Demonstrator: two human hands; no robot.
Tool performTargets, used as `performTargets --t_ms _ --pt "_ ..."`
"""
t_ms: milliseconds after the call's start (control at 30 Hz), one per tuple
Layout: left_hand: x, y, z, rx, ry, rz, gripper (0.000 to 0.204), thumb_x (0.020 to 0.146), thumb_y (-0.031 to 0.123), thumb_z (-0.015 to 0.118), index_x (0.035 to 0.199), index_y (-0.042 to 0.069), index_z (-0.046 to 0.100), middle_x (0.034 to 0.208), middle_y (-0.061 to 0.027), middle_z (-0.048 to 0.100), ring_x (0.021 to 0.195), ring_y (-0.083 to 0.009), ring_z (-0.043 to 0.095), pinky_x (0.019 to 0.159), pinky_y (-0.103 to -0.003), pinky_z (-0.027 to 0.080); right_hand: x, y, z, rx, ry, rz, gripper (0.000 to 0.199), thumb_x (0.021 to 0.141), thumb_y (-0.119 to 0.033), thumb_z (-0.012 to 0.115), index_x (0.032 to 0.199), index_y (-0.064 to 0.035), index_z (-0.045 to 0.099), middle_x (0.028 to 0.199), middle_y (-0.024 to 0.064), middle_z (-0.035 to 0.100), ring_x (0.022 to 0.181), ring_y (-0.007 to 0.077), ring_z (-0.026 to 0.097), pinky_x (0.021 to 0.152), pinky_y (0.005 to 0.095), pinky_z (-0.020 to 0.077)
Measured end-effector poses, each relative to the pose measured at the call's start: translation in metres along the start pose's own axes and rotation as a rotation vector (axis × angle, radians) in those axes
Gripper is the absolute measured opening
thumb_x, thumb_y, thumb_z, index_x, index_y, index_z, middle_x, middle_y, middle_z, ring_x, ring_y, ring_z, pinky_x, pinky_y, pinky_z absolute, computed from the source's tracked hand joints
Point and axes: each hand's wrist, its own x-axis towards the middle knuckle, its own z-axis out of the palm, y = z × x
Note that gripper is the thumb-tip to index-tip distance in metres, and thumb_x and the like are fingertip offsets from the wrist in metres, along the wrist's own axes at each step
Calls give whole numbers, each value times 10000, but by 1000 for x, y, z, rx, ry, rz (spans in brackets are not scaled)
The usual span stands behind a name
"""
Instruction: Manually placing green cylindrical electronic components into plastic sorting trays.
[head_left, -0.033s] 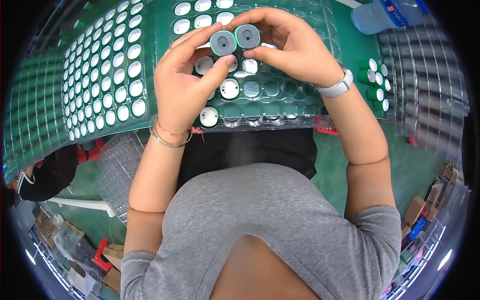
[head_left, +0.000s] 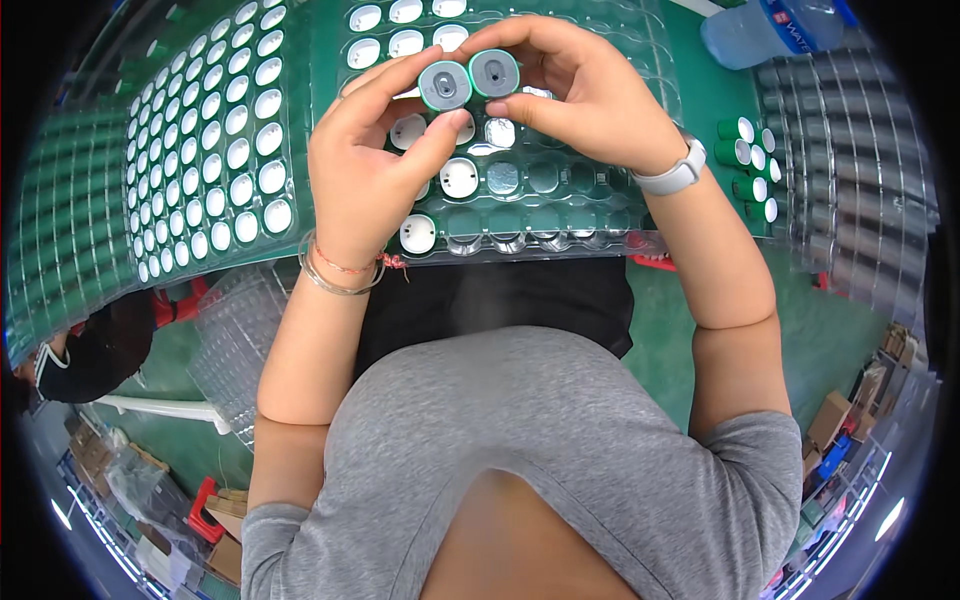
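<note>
1. Grey ends with green rims face up on two short cylinders, the left cylinder (head_left: 445, 86) and the right cylinder (head_left: 494, 74), raised side by side above the bench (head_left: 712, 92), inward from the middle of its near edge; their rims appear to touch.
2. Left hand (head_left: 372, 150): thumb and index finger pinch the left cylinder from its near and far sides; the other fingers are partly hidden.
3. Right hand (head_left: 590, 100): thumb at the near side and index finger arched over the far side, pinching the right cylinder; the remaining fingers curl, partly hidden, behind.
4. Below both hands, a clear tray (head_left: 545, 212) reaches the bench's near edge, with white-faced pieces (head_left: 459, 177) in its left part.
5. Toward the bench's left edge lies another tray (head_left: 297, 150) with rows of white-topped pieces (head_left: 238, 152).
6. By the bench's right edge lie loose green cylinders (head_left: 742, 152) with white ends; a bottle (head_left: 765, 35) lies near the far right corner.
</note>
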Motion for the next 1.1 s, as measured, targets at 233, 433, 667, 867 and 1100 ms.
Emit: performTargets --t_ms 233,433,667,867,1100 --pt "0 -1 1 -55 34 -15 440 774 -38 753 1201 -20 646 1217 -131 595 1056 -200 649 902 -306 570 0 -1 -1 -52 -4 -16 385 819 39 652 1197 -26 619 1128 84 657 1012 171 651 885 314 541" --pt "1 1 0 -33 2 13 443 767 -53 756 1195 1 655 1232 -116 594 1111 -197 620 941 -322 560 1 3 -2 -112 9 -89 360 830 22 624 1186 -32 624 1121 75 661 1016 168 647 890 321 542" --pt "1 1 1 -49 9 9 443 767 -60 754 1194 7 657 1243 -113 592 1118 -198 617 957 -326 554 -1 -4 -4 -146 -46 -4 438 830 109 581 1249 -16 587 1287 89 576 1192 204 568 1004 351 495" --pt "0 2 0 -58 -2 -24 443 775 -60 750 1202 -13 643 1223 -121 589 1116 -205 623 957 -323 555 0 -8 -4 -92 -76 45 426 845 97 596 1258 -5 578 1256 82 599 1144 181 592 967 329 508" --pt "-1 7 0 -124 13 -146 434 799 -42 740 1215 -47 618 1186 -125 600 1070 -209 653 936 -314 555 -1 -6 -4 -47 -88 97 444 880 47 619 1314 0 541 1256 79 601 1130 158 591 959 313 504"
